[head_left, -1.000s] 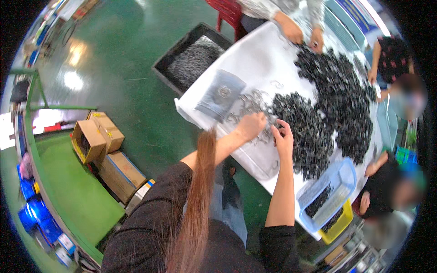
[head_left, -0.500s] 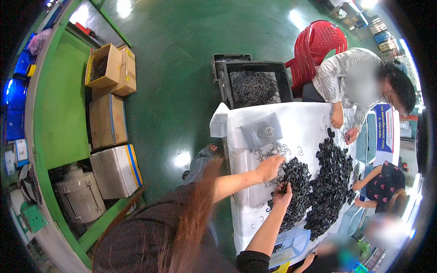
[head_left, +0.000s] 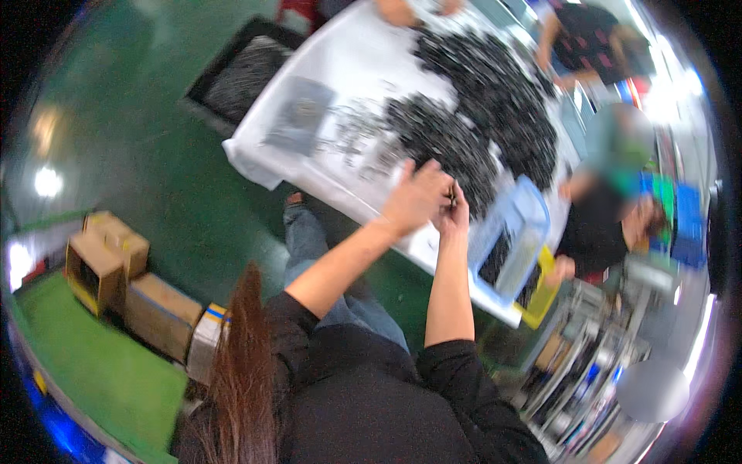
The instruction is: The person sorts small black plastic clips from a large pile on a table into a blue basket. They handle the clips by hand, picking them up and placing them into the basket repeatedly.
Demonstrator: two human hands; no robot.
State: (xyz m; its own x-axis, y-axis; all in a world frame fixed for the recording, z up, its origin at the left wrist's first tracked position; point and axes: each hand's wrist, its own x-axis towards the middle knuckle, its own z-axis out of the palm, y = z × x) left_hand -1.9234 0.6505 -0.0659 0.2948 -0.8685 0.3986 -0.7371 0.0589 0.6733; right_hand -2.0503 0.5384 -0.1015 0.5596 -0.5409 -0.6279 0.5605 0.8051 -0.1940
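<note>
My left hand (head_left: 417, 197) and my right hand (head_left: 454, 215) are close together over the near edge of the white-covered table (head_left: 352, 184). The right fingers close around a small black piece (head_left: 448, 199), mostly hidden by the hands. The left hand reaches across beside it, its fingers smeared by motion. Just beyond them lies a heap of small black curved pieces (head_left: 444, 135), with a larger black heap (head_left: 502, 100) behind. Thin loose hooked pieces (head_left: 359, 138) are scattered on the sheet left of the heaps.
A blue plastic basket (head_left: 533, 197) holding black pieces stands at my right, by a yellow tray (head_left: 547, 298). A grey plastic bag (head_left: 300, 116) lies on the table's left. Beyond that edge is a black crate (head_left: 202, 93). Co-workers' hands are around the table.
The view has swung to the right, so the table appears further left and turned. My left hand has come over beside the right, which was holding a black piece before.
</note>
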